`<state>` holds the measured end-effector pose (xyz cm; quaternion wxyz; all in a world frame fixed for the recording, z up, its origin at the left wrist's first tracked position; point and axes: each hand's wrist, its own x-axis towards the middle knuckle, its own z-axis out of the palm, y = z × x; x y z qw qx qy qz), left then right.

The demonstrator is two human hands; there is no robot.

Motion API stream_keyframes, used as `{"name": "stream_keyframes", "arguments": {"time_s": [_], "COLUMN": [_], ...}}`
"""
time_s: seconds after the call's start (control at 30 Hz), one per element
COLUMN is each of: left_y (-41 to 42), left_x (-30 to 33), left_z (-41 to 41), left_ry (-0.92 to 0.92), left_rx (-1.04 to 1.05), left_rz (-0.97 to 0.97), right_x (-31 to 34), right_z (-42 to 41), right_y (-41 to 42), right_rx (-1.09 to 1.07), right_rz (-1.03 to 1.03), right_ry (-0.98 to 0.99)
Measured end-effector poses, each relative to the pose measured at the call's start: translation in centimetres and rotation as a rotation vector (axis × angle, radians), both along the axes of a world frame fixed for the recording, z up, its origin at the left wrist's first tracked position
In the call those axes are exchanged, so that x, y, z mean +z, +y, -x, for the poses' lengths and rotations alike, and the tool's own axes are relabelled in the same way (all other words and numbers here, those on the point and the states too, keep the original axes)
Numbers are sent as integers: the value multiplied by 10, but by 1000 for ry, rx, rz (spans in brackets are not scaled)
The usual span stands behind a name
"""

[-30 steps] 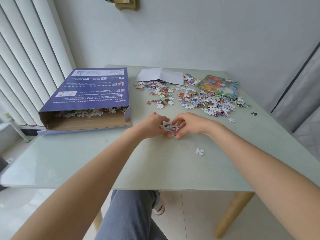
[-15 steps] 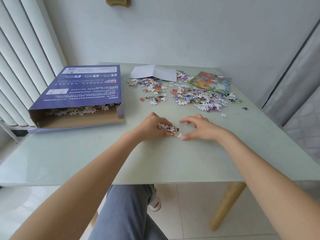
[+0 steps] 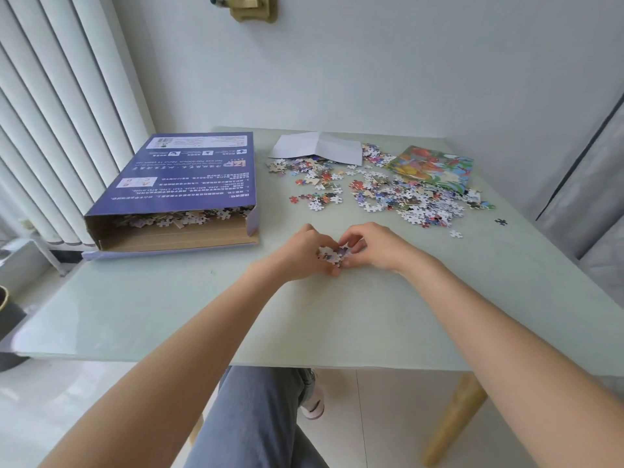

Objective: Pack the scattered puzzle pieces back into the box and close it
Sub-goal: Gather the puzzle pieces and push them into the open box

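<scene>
Gathering a small clump of puzzle pieces (image 3: 332,255) at the middle of the worktop (image 3: 169,315), we have our left hand (image 3: 304,249) and right hand (image 3: 373,246) drawn together, fingers curled round the clump from either side. We judge this to be the scooping step: a handful is being collected for the box (image 3: 182,194), which lies to our left with its near end open and some pieces already showing inside. The next move, as we read it, calls for lifting the handful without spilling and carrying it to that open end. Much is left: a big scatter of pieces (image 3: 398,194) lies at the far right, well apart from our hands, beside a colourful picture sheet (image 3: 435,167) and a folded white paper (image 3: 317,146). One dark piece (image 3: 500,221) sits alone near the right edge. From this head view we cannot tell how many pieces the hands enclose, how full the box is, or what lies under the sheet and paper.
</scene>
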<state>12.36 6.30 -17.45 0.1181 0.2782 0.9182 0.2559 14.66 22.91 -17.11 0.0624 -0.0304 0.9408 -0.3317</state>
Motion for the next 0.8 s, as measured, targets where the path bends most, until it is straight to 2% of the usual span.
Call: {"name": "stream_keyframes", "arguments": {"time_s": [0.13,0.27,0.43,0.6,0.8], "left_y": [1,5,5,3,2], "left_x": [-1,3,3,1,-6], "left_z": [1,0,-1,-5,-7], "left_ry": [27,-6,-46,-61,29], "left_rx": [33,55,54,62,129], "left_rz": [-30,-102,-177,-225,-299], "right_x": [0,-1,5,11,9], "right_z": [6,12,13,11,6], "right_y": [-2,-3,-6,-11,-14], "right_rx": [-40,-52,31,79,10], "right_rz": [32,60,-28,-184,-106], "right_ry": [-1,-99,-148,-153,-71]}}
